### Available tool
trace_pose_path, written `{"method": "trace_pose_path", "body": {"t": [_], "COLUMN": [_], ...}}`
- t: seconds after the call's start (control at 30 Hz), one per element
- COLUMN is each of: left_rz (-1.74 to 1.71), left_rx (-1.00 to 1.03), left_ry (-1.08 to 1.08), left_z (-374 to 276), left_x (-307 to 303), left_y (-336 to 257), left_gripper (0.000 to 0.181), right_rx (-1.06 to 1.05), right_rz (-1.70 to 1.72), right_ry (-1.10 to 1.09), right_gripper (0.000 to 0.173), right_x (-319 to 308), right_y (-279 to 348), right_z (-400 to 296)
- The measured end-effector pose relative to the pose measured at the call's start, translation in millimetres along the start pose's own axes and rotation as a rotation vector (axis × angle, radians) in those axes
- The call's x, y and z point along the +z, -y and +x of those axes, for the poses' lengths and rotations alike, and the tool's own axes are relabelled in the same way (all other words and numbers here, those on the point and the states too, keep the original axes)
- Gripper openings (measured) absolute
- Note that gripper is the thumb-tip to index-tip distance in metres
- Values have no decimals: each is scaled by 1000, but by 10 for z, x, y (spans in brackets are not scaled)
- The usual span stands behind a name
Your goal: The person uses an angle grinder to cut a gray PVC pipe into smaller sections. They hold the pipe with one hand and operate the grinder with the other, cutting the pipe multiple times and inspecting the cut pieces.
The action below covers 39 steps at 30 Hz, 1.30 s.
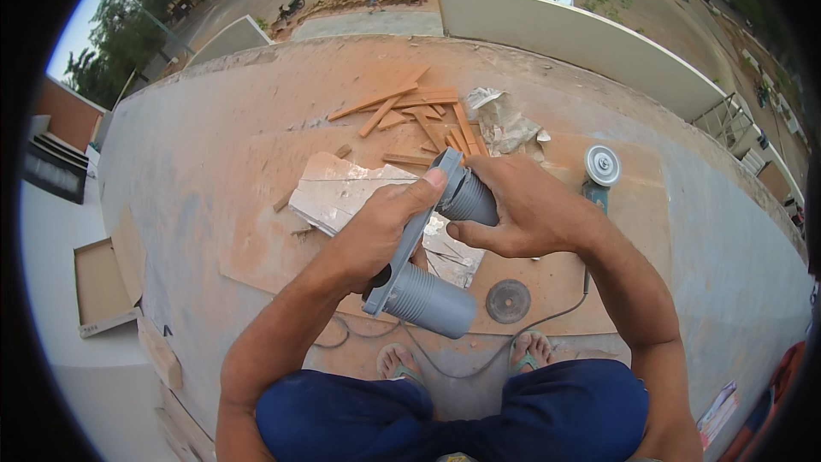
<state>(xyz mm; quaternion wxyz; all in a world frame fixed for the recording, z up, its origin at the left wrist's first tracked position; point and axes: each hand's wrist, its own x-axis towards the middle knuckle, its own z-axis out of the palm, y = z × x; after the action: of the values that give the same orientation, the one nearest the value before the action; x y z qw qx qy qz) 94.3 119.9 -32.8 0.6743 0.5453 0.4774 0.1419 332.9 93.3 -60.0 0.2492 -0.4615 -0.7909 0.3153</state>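
A grey plastic fitting point(410, 237) is raised over the work area, its long flat plate slanting and two ribbed, threaded-looking pipe stubs pointing right. My left hand point(397, 212) grips the plate, thumb pressed near its upper end. Around the upper stub point(471, 199) curls my right hand point(523, 205), with the thumb below and the fingers partly hidden behind. The lower stub point(430, 301) hangs free of the right hand. Beneath the fitting lies a broken white slab point(346, 186) with dark lines across it.
An angle grinder point(601, 170) lies at right, its cord point(551, 317) looping past my feet. A worn cutting disc point(508, 301) rests on the dusty board point(635, 256). Orange-brown strips point(410, 106) and a crumpled sack point(507, 119) lie beyond. A low wall point(577, 32) borders the yard.
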Motion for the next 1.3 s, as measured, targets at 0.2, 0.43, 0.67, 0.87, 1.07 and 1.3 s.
{"method": "trace_pose_path", "body": {"t": [0.2,0.43,0.67,0.87,1.07,1.3], "left_rz": [-50,36,12,84,84,-54], "left_rx": [65,119,117,101,96,234], "left_ry": [26,103,90,32,-36,-236], "left_z": [33,118,175,265,251,257], "left_x": [-64,-38,-7,38,87,263], "left_y": [47,52,125,228,292,354], "left_gripper": [68,68,68,67,71,60], "right_rx": [153,325,282,373,428,451], "right_rz": [462,584,676,784,826,791], "right_ry": [169,282,172,-38,-172,-334], "right_gripper": [98,108,111,104,103,105], "right_x": [4,98,262,411,528,700], "right_y": [46,-84,-144,-121,-98,-119], "right_z": [111,211,178,132,68,157]}}
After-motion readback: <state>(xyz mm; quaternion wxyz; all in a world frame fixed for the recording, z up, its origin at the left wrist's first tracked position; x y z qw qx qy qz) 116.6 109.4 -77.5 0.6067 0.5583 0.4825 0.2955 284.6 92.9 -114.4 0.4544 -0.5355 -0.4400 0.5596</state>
